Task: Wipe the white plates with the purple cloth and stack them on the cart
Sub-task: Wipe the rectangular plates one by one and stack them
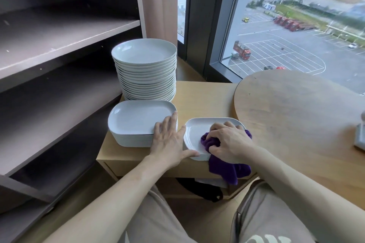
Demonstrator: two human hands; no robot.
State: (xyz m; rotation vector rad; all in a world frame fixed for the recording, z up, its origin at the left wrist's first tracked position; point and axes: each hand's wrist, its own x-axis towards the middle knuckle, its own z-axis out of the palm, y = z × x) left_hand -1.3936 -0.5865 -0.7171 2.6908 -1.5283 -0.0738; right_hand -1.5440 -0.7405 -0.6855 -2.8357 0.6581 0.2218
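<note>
Bunching purple cloth [210,141] inside white plate [194,131], right hand [230,141] gripping.

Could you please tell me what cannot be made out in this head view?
Head view:
Far right of the plate being wiped: covered by the right hand and purple cloth.
Grey object on the round table: cut off by the right edge.
Dark item under the cart top: mostly hidden by the top.
Rectangular stack's count: rims too fine, left hand covers part.
</note>
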